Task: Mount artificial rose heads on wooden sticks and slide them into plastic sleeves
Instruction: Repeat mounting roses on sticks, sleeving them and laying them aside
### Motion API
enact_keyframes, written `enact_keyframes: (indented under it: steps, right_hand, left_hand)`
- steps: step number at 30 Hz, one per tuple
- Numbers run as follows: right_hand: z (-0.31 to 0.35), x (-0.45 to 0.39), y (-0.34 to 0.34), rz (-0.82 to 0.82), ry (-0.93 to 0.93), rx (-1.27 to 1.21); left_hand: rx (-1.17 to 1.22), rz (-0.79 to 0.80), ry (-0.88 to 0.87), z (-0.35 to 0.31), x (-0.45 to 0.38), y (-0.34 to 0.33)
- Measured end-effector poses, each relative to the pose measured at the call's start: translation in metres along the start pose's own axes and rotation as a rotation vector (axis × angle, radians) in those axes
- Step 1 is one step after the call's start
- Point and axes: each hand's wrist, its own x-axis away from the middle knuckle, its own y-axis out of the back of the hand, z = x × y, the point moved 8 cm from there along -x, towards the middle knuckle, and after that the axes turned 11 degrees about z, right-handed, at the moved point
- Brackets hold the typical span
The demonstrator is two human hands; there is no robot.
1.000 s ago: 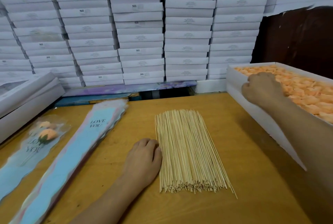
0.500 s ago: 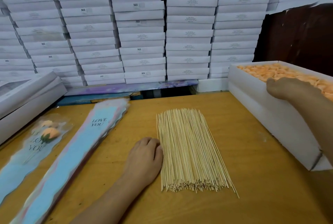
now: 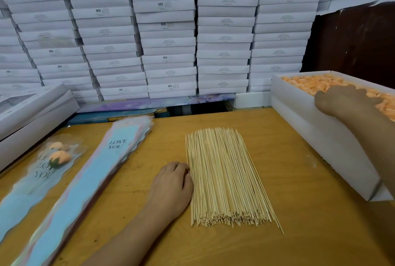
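The peach rose heads (image 3: 320,83) lie packed in an open white box (image 3: 310,120) at the right edge of the table (image 3: 288,158), and the right hand (image 3: 346,100) reaches over the box's near wall onto them, knuckles up; its fingers point away into the flowers, so I cannot tell whether they already pinch one. The wooden sticks (image 3: 224,176) lie in a flat, neat bundle at the table's middle, and the left hand (image 3: 173,182) rests beside them, fingers curled with the tips touching the bundle's left edge, apparently working one stick loose. To do this step well, it seems best to lift a single head by its base without crushing the petals and to roll just one stick free without scattering the rest. The empty "LOVE YOU" sleeves (image 3: 92,182) wait stacked to the left, beside a finished sleeved rose (image 3: 57,158).
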Motion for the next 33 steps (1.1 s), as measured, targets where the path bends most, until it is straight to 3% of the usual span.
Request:
enact_keyframes:
  steps: [5, 7, 13, 17, 27, 33]
  right_hand:
    - [0.039, 0.046, 0.027, -0.432, 0.355, -0.079]
    - [0.058, 0.076, 0.022, -0.498, 0.563, -0.168]
    - [0.116, 0.169, -0.065, -0.117, 1.061, -0.309]
    - [0.137, 0.222, -0.121, 0.061, 1.230, -0.248]
    - [0.147, 0.271, -0.151, 0.165, 1.401, -0.092]
    - [0.145, 0.270, -0.153, 0.194, 1.407, -0.074]
  left_hand:
    - [0.001, 0.001, 0.005, 0.000, -0.001, 0.001]
    - [0.009, 0.000, 0.008, 0.000, -0.001, 0.001]
    - [0.086, -0.017, 0.037, 0.003, -0.001, 0.004]
    - [0.184, -0.049, 0.034, 0.005, 0.002, 0.008]
    - [0.572, -0.144, -0.130, -0.002, 0.010, 0.024]
    - [0.573, -0.127, -0.099, 0.001, 0.007, 0.022]
